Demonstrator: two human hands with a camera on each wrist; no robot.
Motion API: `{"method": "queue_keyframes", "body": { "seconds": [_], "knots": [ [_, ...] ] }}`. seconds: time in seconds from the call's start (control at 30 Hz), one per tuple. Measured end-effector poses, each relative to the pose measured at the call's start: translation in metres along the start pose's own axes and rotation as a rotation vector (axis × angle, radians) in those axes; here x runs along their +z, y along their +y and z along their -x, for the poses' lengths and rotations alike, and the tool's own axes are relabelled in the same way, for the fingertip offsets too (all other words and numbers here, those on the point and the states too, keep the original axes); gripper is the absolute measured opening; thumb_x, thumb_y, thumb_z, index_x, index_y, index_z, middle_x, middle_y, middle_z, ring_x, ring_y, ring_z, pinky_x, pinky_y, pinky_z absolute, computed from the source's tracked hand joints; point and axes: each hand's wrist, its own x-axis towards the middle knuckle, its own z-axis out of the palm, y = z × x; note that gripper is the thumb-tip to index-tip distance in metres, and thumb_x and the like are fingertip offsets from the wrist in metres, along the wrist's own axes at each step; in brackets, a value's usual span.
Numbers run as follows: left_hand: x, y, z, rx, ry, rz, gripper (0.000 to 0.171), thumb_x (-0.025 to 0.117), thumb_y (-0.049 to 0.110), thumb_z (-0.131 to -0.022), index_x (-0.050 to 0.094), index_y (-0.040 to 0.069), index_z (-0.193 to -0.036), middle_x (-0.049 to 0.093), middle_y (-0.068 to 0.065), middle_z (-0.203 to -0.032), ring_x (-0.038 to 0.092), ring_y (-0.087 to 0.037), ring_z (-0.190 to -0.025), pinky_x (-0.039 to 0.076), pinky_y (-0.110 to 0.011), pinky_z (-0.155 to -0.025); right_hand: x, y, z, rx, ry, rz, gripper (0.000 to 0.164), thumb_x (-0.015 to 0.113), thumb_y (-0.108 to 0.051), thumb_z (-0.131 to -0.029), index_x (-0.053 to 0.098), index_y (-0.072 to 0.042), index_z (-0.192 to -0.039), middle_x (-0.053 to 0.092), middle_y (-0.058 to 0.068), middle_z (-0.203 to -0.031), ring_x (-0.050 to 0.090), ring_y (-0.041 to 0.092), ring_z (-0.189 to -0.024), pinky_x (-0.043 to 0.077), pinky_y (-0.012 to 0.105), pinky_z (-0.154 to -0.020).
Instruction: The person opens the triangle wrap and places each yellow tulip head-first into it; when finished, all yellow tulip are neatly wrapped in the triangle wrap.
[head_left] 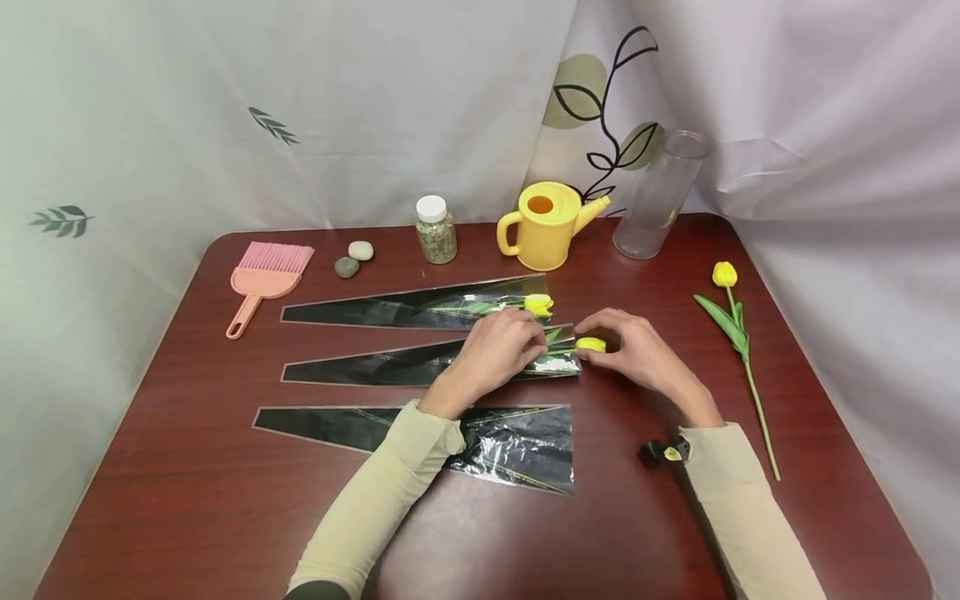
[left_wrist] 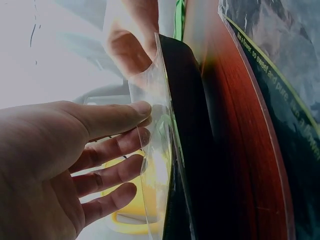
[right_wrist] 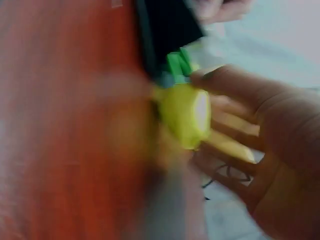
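Note:
Three long tapered flower sleeves, black with clear film, lie across the table. The middle flower sleeve (head_left: 405, 363) has a tulip's green stem inside, its yellow bloom (head_left: 592, 344) sticking out past the wide end. My left hand (head_left: 504, 342) is at that end, thumb and forefinger pinching the clear film (left_wrist: 156, 120). Around the bloom, my right hand (head_left: 633, 346) holds the tulip (right_wrist: 182, 112) between thumb and fingers, the thumb tip close to the stem. Behind, the far sleeve (head_left: 375, 308) contains another yellow tulip (head_left: 538, 305). The near sleeve (head_left: 517, 446) lies flat, partly under my left forearm.
A single tulip (head_left: 750, 358) lies at the right. Along the back stand a clear glass vase (head_left: 652, 200), a yellow watering can (head_left: 546, 233) and a white-lidded jar (head_left: 437, 237). Two stones (head_left: 361, 251) and a pink hand brush (head_left: 266, 279) are at the back left.

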Motion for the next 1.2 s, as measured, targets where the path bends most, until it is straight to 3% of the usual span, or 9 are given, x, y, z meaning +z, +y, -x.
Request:
{"method": "queue_keyframes", "body": {
  "seconds": [0.13,0.27,0.4,0.53,0.67,0.8,1.0,1.2],
  "knots": [
    [0.001,0.0,0.0,-0.005,0.005,0.009,0.006,0.072,0.028,-0.091,0.074,0.023,-0.088,0.065,0.01,-0.094,0.058,-0.012,-0.09,0.05,-0.032,-0.074,-0.012,0.0,0.009,0.225,-0.012,-0.042,0.034,0.075,-0.03,-0.088,0.069,-0.011,-0.114,0.069,0.003,-0.1,0.065,0.018,-0.087,0.05,0.038,-0.077],
    [0.001,0.0,0.0,-0.01,0.008,0.014,0.005,0.072,0.028,-0.09,0.075,0.023,-0.088,0.065,0.01,-0.093,0.058,-0.012,-0.09,0.05,-0.031,-0.074,-0.017,0.002,0.014,0.369,-0.041,-0.259,0.035,0.068,-0.028,-0.094,0.068,-0.001,-0.115,0.071,0.013,-0.098,0.069,0.023,-0.083,0.056,0.034,-0.074],
    [0.001,0.0,0.0,-0.01,0.011,0.012,0.006,0.072,0.028,-0.091,0.075,0.024,-0.088,0.065,0.01,-0.093,0.058,-0.011,-0.09,0.05,-0.031,-0.074,-0.015,0.002,0.015,0.416,-0.033,-0.518,0.032,0.064,-0.012,-0.096,0.063,0.013,-0.116,0.068,0.026,-0.101,0.071,0.027,-0.083,0.057,0.038,-0.074],
    [0.001,0.0,0.0,-0.01,0.01,0.008,0.007,0.071,0.029,-0.091,0.075,0.023,-0.089,0.065,0.01,-0.093,0.058,-0.011,-0.09,0.05,-0.031,-0.073,-0.009,0.0,0.014,0.429,0.012,-0.668,0.031,0.064,-0.003,-0.094,0.06,0.018,-0.117,0.067,0.03,-0.104,0.072,0.028,-0.083,0.055,0.042,-0.077],
    [0.0,0.001,-0.001,-0.015,0.01,0.003,0.008,0.071,0.029,-0.091,0.074,0.023,-0.088,0.065,0.011,-0.092,0.058,-0.01,-0.088,0.049,-0.03,-0.072,-0.004,-0.005,0.012,0.435,0.015,-0.77,0.032,0.06,-0.004,-0.097,0.059,0.018,-0.12,0.065,0.029,-0.111,0.071,0.031,-0.089,0.053,0.043,-0.082],
    [0.0,0.001,-0.001,-0.018,0.014,0.0,0.007,0.071,0.029,-0.092,0.074,0.024,-0.088,0.064,0.011,-0.092,0.057,-0.01,-0.087,0.049,-0.03,-0.071,0.003,-0.013,0.006,0.45,-0.049,-0.895,0.038,0.05,-0.014,-0.103,0.055,0.017,-0.124,0.06,0.029,-0.121,0.067,0.033,-0.101,0.051,0.042,-0.088],
    [0.001,0.003,-0.001,-0.007,0.016,-0.003,0.006,0.07,0.027,-0.092,0.075,0.024,-0.088,0.065,0.01,-0.093,0.058,-0.011,-0.09,0.05,-0.031,-0.073,0.008,-0.022,0.0,0.519,-0.082,-0.952,0.05,0.043,-0.03,-0.106,0.056,0.015,-0.125,0.062,0.026,-0.121,0.065,0.032,-0.108,0.051,0.039,-0.089],
    [0.002,0.004,-0.001,-0.005,-0.019,-0.023,0.01,0.072,0.03,-0.09,0.076,0.022,-0.094,0.065,0.008,-0.097,0.058,-0.013,-0.093,0.05,-0.031,-0.076,0.006,-0.022,0.004,0.509,-0.029,-0.836,0.052,0.043,-0.032,-0.106,0.057,0.016,-0.123,0.061,0.03,-0.12,0.066,0.035,-0.104,0.052,0.04,-0.087]
  ]
}}
